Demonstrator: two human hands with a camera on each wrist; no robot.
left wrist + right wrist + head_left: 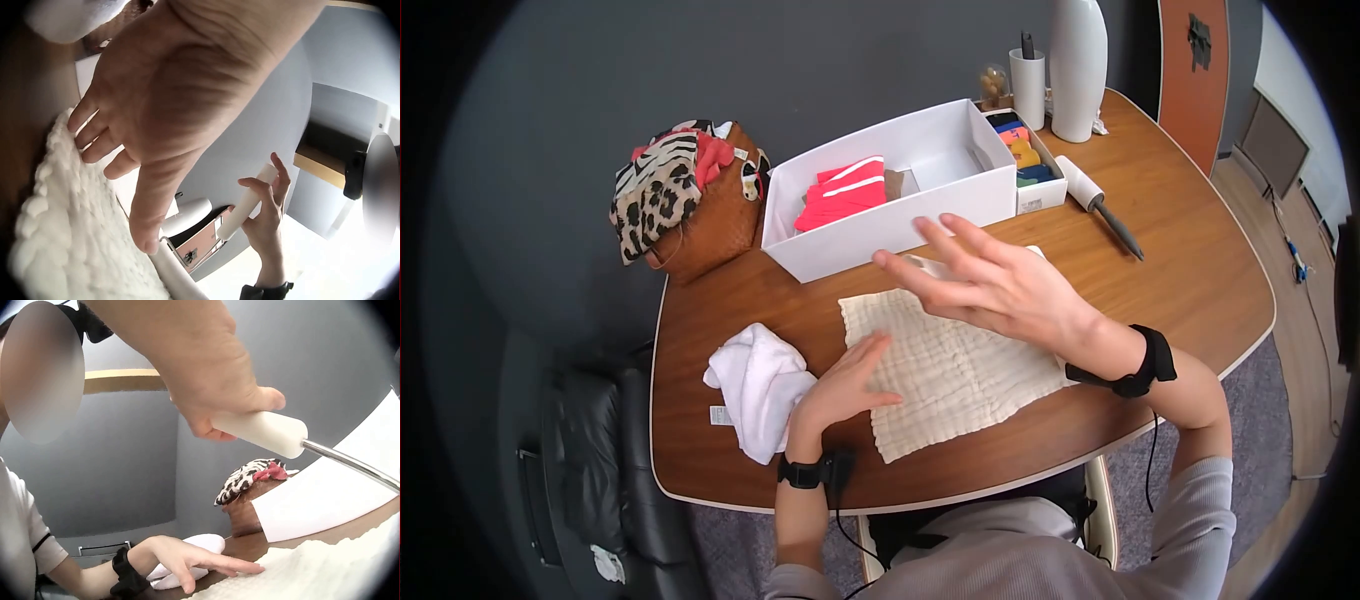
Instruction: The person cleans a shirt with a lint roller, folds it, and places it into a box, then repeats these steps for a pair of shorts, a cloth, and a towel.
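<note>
A cream, crinkled gauze cloth (960, 370) lies spread out on the wooden table. My left hand (845, 385) rests at its left side, with extended fingers touching the edge in the left wrist view. Above the cloth's far part is my right hand (1000, 285). It grips a white cylindrical handle (275, 432), from which a thin metal rod (350, 462) runs out of the right wrist view. The head view mostly hides this tool behind the hand, so I cannot tell what its far end is. A crumpled white cloth (760, 385) lies left of my left hand.
Behind the gauze stands a white box (830, 255) with folded red-and-white fabric (845, 195). A basket (715, 225) heaped with patterned clothes is left of it. Right are a small box of coloured items (1042, 190), a grey-handled lint roller (1115, 225) and a tall white vase (1080, 70).
</note>
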